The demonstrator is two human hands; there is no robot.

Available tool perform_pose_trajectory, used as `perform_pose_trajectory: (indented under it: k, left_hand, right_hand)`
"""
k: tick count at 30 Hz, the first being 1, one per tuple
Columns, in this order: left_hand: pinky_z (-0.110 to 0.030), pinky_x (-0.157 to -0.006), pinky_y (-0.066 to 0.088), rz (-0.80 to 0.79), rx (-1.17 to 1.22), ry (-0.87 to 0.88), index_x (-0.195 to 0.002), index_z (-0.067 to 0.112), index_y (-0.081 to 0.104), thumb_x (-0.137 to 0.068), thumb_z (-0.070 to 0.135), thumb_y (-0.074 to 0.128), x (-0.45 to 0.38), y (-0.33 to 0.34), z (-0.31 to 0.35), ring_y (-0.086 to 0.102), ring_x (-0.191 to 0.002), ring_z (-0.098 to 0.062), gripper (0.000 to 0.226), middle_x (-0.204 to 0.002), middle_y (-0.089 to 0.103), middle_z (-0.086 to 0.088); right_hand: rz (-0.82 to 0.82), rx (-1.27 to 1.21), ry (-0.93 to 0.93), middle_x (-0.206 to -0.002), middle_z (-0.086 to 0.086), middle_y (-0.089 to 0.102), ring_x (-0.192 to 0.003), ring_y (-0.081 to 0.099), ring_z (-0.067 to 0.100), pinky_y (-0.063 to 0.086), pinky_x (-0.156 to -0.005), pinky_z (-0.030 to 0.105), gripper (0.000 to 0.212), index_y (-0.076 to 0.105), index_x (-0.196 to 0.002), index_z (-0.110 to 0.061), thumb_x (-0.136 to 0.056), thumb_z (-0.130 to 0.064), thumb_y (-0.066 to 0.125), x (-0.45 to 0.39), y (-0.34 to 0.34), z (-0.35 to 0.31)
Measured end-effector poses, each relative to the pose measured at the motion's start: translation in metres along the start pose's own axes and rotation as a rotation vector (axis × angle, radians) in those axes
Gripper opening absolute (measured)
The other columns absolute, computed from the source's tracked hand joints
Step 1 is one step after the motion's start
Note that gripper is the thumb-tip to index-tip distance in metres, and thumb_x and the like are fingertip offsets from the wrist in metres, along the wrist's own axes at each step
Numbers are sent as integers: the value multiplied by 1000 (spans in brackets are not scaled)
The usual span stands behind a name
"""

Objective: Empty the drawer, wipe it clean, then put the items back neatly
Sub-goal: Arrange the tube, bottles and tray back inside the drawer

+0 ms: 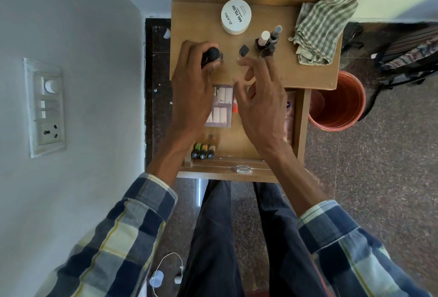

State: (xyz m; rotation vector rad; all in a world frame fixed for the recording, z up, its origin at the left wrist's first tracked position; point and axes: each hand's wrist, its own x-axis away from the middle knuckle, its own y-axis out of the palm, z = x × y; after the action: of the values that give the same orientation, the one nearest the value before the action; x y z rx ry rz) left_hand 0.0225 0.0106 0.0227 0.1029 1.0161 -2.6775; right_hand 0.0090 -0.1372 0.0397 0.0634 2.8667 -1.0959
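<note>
Emptying step: our left hand (196, 76) is gripping a black-capped bottle (211, 56) on the table (272, 76); right hand (257, 97) is spread, holding nothing; marker pens (203, 151) at drawer's (301, 126) seven o'clock are awaiting removal.

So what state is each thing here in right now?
Drawer: pulled open, items still inside.
Left hand: gripping a black-capped bottle on the tabletop.
Right hand: empty, fingers spread.
White jar: lid on.
Checked cloth: crumpled, unused.
Orange bin: upright.
</note>
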Motion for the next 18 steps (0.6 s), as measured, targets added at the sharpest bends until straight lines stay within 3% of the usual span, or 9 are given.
perform_pose_trajectory:
  k: [2,5,10,15,16,18]
  left_hand:
    - [-1,-99,43,-12,8,-23,-128,3,68,-107,8,66,19,-7,0,54,-117,13,22,-129,66,-12]
    - [-6,-101,44,-85,-7,-40,-129,3,68,-108,9,64,47,-13,-5,57,-116,2,23,-128,65,-13]
    - [-17,-102,51,-273,-13,-85,-129,2,69,-104,7,70,82,-21,-21,60,-114,-6,26,-125,66,-10]
    - [2,-102,39,-506,-120,-128,-135,4,72,-99,1,75,105,-31,-38,68,-114,-15,36,-126,73,-11]
    - [1,-103,40,-531,-139,-141,-135,5,72,-99,0,75,109,-33,-40,69,-115,-17,37,-127,74,-11]
    - [-14,-110,48,-558,-173,-171,-138,8,72,-98,1,76,114,-36,-43,72,-118,-22,41,-133,74,-11]
  right_hand:
    - [-69,19,-36,-114,-1,62,-72,51,-8,45,-64,9,30,65,-129,-14,-100,-20,68,9,5,0]
    - [-183,90,-68,-120,-3,61,-78,61,7,51,-61,21,37,63,-136,-19,-101,-28,69,24,14,6]
    - [-291,136,-62,-119,-2,63,-75,55,5,48,-59,23,23,67,-120,-17,-99,-27,71,52,30,23]
    - [-448,207,56,-109,-9,66,-71,59,7,59,-65,37,23,64,-112,-24,-93,-31,75,82,42,44]
    - [-462,223,73,-108,-10,67,-74,61,9,60,-66,37,23,64,-111,-25,-93,-31,76,87,44,47]
    - [-477,234,103,-109,-8,68,-81,66,12,61,-68,37,25,64,-112,-24,-92,-29,77,95,47,49]
